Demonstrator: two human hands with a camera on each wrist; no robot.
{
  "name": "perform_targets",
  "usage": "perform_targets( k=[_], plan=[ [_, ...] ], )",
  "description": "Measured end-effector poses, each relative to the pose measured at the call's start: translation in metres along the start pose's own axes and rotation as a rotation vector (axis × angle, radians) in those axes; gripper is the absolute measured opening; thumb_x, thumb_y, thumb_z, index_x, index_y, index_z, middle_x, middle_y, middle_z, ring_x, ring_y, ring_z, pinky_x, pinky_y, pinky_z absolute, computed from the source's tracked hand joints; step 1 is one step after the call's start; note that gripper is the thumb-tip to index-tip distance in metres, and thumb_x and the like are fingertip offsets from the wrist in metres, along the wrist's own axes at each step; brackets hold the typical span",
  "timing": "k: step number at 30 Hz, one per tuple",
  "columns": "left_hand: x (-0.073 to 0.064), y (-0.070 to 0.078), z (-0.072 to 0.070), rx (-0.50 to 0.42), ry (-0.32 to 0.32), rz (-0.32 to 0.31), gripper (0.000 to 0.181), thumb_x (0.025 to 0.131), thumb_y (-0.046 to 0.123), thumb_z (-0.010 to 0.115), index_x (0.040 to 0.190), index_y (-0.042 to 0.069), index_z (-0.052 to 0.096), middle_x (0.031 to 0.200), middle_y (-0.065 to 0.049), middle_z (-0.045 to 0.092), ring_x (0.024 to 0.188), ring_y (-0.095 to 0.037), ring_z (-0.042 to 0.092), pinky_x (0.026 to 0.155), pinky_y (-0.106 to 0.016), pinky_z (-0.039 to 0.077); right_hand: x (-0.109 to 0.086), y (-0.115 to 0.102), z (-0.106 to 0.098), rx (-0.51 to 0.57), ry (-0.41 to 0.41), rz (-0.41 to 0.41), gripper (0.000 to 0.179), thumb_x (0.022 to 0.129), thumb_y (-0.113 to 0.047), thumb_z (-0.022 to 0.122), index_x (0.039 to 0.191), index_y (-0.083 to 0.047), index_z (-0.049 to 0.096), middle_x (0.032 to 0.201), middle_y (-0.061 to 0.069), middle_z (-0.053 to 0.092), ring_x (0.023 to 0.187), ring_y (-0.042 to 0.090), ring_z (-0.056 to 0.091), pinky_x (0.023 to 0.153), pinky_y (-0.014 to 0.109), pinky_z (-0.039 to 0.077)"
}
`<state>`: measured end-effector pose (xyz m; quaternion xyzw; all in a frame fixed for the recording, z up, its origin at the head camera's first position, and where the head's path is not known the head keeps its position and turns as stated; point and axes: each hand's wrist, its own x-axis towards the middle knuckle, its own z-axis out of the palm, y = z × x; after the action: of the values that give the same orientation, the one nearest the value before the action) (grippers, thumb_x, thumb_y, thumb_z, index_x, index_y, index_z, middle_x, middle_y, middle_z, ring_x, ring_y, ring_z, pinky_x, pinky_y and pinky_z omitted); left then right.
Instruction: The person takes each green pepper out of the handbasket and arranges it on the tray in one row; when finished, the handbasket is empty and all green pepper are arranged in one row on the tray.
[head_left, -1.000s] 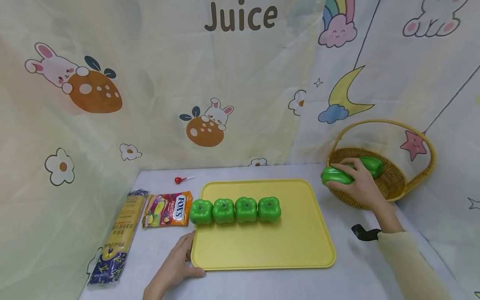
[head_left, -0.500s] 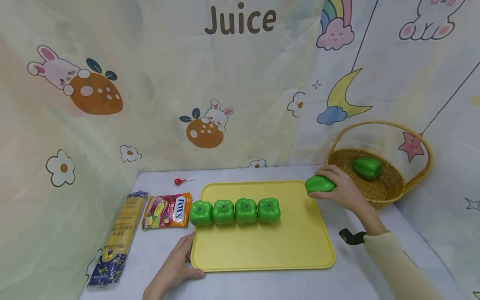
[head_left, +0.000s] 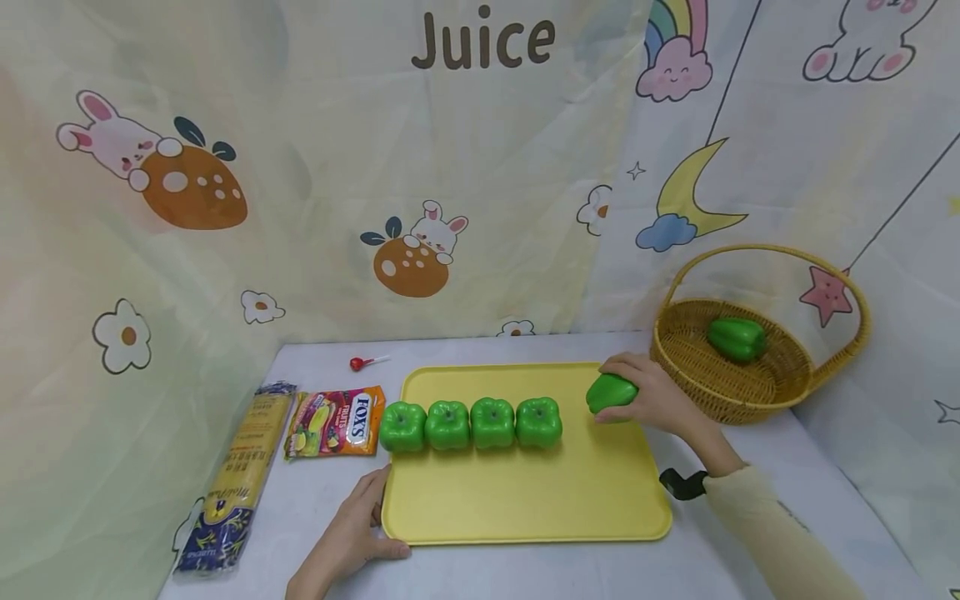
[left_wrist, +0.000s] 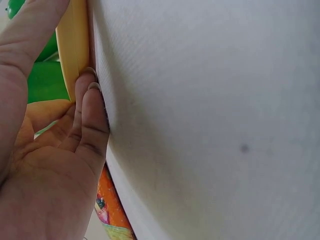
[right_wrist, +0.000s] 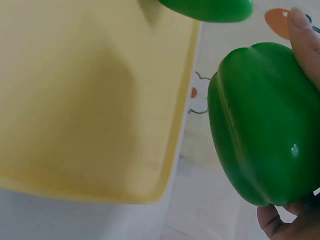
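In the head view, my right hand [head_left: 651,398] holds a green bell pepper [head_left: 611,392] on its side above the tray's right edge, thumb on the near side and fingers on the far side. The right wrist view shows this glossy green pepper [right_wrist: 265,120] close up. Several more bell peppers [head_left: 492,422] stand in a row across the yellow tray [head_left: 517,500], stem ends up, the leftmost at its left rim. My left hand [head_left: 351,525] holds the tray's front left corner, with its thumb along the front edge and fingers at the left side.
A wicker basket [head_left: 686,367] with a tall handle stands at the back right, one green pepper [head_left: 737,339] inside. Left of the tray lie an orange candy bag [head_left: 335,422], a spaghetti packet [head_left: 238,479] and a red lollipop [head_left: 357,363]. A printed cloth backdrop rises behind the table.
My right hand has carried the bell pepper leftward and slightly down, from the basket's rim to above the tray's right edge. The left hand and the row of peppers stay in place.
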<state>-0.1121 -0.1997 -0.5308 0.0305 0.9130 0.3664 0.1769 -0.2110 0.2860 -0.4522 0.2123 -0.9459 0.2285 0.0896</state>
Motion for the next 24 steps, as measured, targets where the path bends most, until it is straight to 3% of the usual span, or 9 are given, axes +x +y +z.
perform_targets(
  k=[5,15,24],
  plan=[
    [0.001,-0.001,0.000,-0.002,-0.002,-0.002,0.130,0.051,0.046,0.095,0.159,0.012,0.029,0.155,-0.009,0.040,0.086,-0.012,0.049,0.067,-0.021,0.042,0.000,-0.001,0.014,-0.070,-0.035,-0.079,0.073,0.063,-0.048,0.092,0.123,-0.013,0.070,0.125,0.008,0.065,0.102,0.026,0.056,0.076,0.034,0.044],
    [0.000,-0.004,0.002,0.000,-0.011,0.030,0.129,0.054,0.049,0.095,0.159,0.012,0.029,0.154,-0.009,0.041,0.083,-0.009,0.048,0.067,-0.021,0.042,0.000,-0.006,0.036,-0.221,-0.102,-0.127,0.075,0.063,-0.057,0.089,0.120,-0.013,0.071,0.121,0.009,0.064,0.102,0.028,0.056,0.078,0.045,0.044],
    [0.001,-0.002,0.001,-0.004,-0.010,0.017,0.129,0.054,0.048,0.094,0.159,0.012,0.029,0.154,-0.009,0.041,0.085,-0.012,0.047,0.066,-0.021,0.041,-0.001,-0.009,0.042,-0.324,-0.083,-0.188,0.078,0.060,-0.060,0.088,0.121,-0.014,0.071,0.122,0.008,0.066,0.103,0.030,0.055,0.080,0.049,0.044]
  ],
)
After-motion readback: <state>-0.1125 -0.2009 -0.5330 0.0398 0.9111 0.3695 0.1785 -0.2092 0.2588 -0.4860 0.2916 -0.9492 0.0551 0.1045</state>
